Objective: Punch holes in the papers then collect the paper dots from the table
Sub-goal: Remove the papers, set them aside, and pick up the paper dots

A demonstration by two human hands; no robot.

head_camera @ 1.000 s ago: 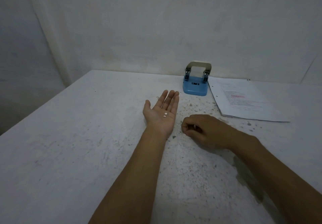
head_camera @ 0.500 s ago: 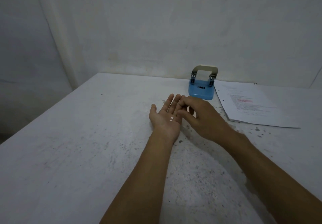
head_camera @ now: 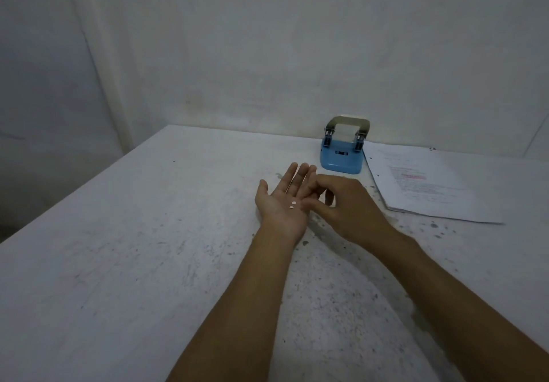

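My left hand (head_camera: 280, 212) lies palm up on the white table (head_camera: 142, 262), fingers straight, with two small white paper dots (head_camera: 292, 205) resting on the palm. Just to its right, my right hand (head_camera: 349, 206) hovers with thumb and fingertips curled over the edge of that palm. Whether a dot sits between those fingertips is hidden. The blue hole punch (head_camera: 341, 161) stands beyond both hands near the wall. The stack of printed papers (head_camera: 430, 185), with punched holes along its left edge, lies to the right of the punch.
Walls close off the table at the back and the left. The table's left edge runs diagonally toward me. Dark specks and stains (head_camera: 434, 226) mark the tabletop near the papers and around my forearms.
My right hand has left the tabletop, where it was closed, and come up and left to the edge of my left palm. The left hand has stayed flat with the dots on it.
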